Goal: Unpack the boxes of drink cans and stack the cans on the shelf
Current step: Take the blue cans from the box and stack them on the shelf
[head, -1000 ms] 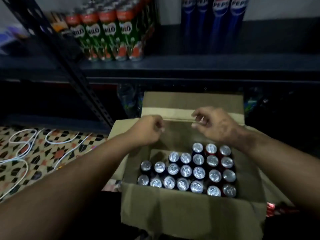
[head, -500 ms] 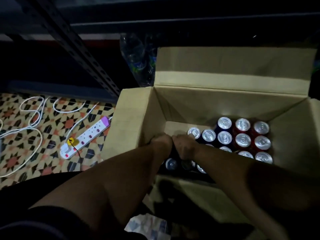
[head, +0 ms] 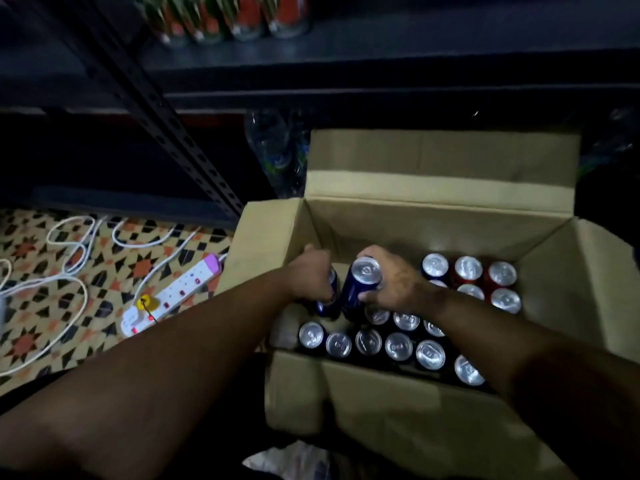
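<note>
The dark metal shelf [head: 381, 46] is running across the top, carrying green cans [head: 235, 19] near its front edge. Below it the open cardboard box [head: 433, 216] is sitting on the patterned floor [head: 41, 320], its flaps folded outward. Rows of cans [head: 398, 346] are standing upright inside, blue ones along the near wall and red ones [head: 502, 285] toward the far right corner. Your left hand [head: 311, 275] is curling its fingers round a blue can [head: 327, 299] at the box's left side. Your right hand [head: 394, 282] is gripping a raised blue can [head: 360, 285] just beside it. A white power strip [head: 173, 296] is lying on the floor left of the box.
</note>
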